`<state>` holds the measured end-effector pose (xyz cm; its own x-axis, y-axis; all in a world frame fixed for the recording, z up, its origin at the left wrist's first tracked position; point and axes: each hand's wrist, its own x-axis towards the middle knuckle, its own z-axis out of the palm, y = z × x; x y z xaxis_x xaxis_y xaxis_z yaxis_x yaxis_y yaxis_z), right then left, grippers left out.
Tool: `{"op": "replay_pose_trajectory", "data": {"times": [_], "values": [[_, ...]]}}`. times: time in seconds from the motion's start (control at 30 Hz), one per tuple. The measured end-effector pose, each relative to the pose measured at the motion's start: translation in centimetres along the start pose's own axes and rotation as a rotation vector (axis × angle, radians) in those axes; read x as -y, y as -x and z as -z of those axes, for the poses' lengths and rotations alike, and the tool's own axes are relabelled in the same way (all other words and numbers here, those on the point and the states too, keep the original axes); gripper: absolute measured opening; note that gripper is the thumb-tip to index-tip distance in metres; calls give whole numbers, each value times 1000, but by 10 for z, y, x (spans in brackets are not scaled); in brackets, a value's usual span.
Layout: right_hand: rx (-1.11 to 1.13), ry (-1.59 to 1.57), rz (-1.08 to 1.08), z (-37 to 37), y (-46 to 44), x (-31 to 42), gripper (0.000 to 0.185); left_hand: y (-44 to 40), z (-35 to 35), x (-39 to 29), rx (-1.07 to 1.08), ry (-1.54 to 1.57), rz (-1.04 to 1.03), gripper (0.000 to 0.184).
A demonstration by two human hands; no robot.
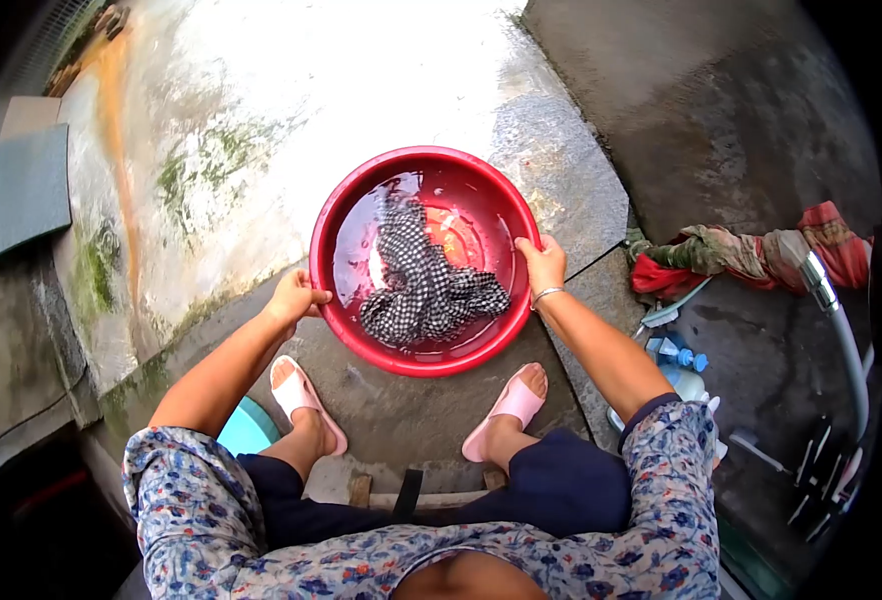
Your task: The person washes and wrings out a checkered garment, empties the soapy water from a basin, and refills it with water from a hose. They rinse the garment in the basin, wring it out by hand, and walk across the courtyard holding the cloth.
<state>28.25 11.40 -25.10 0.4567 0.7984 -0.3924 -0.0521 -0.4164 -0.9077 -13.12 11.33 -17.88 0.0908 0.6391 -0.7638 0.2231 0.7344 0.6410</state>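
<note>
- So this is the basin-handling bit: both hands are on the red basin (426, 366), one each side, and neither is on the wash inside it.
- Left hand (299, 300): fingers closed on the left edge, thumb by the rim. Right hand (543, 268): gripping the right edge, a bit higher up, thumb over the lip. Fingertips underneath are hidden, so can't tell how deep the hold goes.
- Basin's out front, just beyond the two pink slippers (306, 395) (506, 412). Honestly can't tell from above whether it's resting on the concrete (391, 410) or held off it.
- Inside there's a bunched black-and-white checked cloth (423, 295), lying in clear-looking water (356, 240), with bare red bottom showing beside it.
- My take: any shift of the basin from this grip calls for both sides moving together and staying level, or I'd expect water over the lip. Wet cloth sits toward the near side, so that part's probably heavier.
- To get at the cloth instead, at least one hand would have to let go of the rim first.
</note>
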Motion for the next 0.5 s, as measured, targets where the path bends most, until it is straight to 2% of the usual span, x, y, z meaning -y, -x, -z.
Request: {"op": "replay_pose_trajectory", "data": {"times": [0.07,0.13,0.27,0.37,0.4,0.47,0.5], "values": [[12,123,24,-12,7,-6,20,10,7,16,-25,16,44,21],[29,119,18,-24,16,-8,20,10,17,35,-85,1,105,25],[37,226,53,-35,27,-11,20,3,26,63,-123,-28,116,23],[87,174,63,-31,25,-12,21,3,25,64,-146,-58,82,27],[178,286,71,-26,21,-7,22,1,26,69,-146,-52,87,27],[266,398,85,-20,19,1,25,-6,27,76,-304,-601,-137,41],[219,674,428,-20,25,20,27,14,14,42,-351,-807,-148,53]]}}
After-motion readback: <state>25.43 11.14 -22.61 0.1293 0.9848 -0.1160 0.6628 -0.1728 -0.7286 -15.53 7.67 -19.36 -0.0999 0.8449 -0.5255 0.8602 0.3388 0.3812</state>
